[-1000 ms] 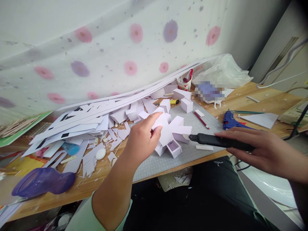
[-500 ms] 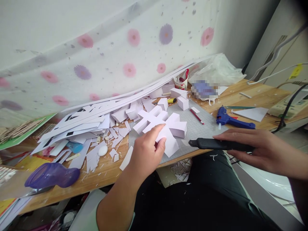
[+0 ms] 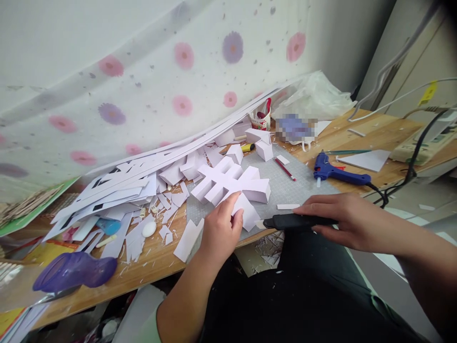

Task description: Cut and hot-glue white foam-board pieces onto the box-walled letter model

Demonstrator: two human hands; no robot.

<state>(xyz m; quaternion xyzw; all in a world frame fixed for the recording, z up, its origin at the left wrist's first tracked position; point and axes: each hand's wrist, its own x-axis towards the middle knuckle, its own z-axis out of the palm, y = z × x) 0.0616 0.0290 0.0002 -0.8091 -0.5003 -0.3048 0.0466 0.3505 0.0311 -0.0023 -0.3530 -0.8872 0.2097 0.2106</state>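
A white three-dimensional shape [image 3: 232, 176], built of paper or foam board with several arms, lies on the grey cutting mat [image 3: 285, 183]. My left hand [image 3: 221, 227] grips its near end, thumb and forefinger bent around the nearest panel. In my right hand [image 3: 342, 221] is a black utility knife [image 3: 293, 221], held low and nearly level. Its blade points left, and the tip is at the right side of that near panel; whether it touches, I cannot tell. Just above the knife, a small white strip [image 3: 288, 206] rests on the mat.
A blue hot glue gun [image 3: 323, 167] with a black cord lies to the right, near a red pencil [image 3: 284, 169]. White offcuts [image 3: 137, 238] and stacked boards [image 3: 117, 183] cover the left. A purple container [image 3: 74, 271] sits at the left front. A power strip [image 3: 424, 140] stands far right.
My right hand has carried the knife left, bringing its blade from beside the shape to the near panel. My left hand keeps its grip. The whole view has shifted slightly.
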